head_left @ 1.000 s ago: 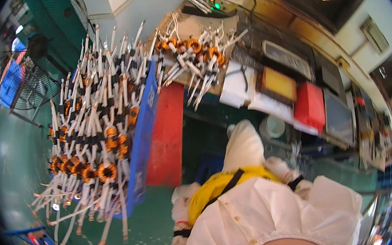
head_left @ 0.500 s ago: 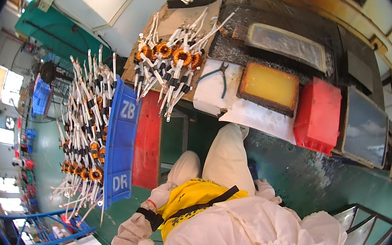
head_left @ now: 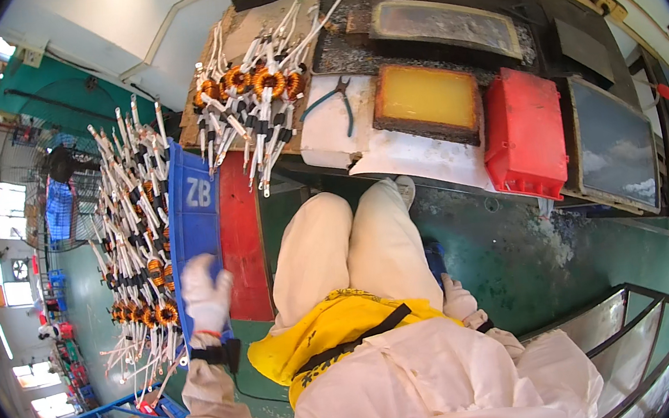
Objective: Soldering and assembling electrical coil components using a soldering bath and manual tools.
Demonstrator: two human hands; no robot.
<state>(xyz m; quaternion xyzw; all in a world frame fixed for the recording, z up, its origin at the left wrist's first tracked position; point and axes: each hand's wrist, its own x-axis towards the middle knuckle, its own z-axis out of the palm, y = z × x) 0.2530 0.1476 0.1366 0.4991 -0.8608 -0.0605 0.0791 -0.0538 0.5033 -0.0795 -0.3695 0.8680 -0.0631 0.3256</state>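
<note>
My left hand (head_left: 206,296), in a white glove with a black band at the wrist, is raised beside the blue bin (head_left: 191,213). Its thumb stands apart from the fingers, and nothing shows in it; whether it touches the bin I cannot tell. Copper-wound ring coils (head_left: 144,313) with white and black sleeved leads fill the bin in a dense pile. Low beside my right thigh is my right hand (head_left: 460,300), also gloved, its visible fingers loosely stretched and no object seen in them. More ring coils (head_left: 266,83) lie on the bench's left end.
On the bench are pliers (head_left: 339,105) with dark handles, a tray of yellow material (head_left: 427,99), a red bin (head_left: 526,133) and a rectangular pan (head_left: 446,27). A red panel (head_left: 244,244) stands beside the blue bin. A metal frame (head_left: 645,330) is at lower right.
My left hand has moved from my lap up and left to the blue bin's side. The view has shifted, with my legs turned more to the front. My right hand stays beside my thigh.
</note>
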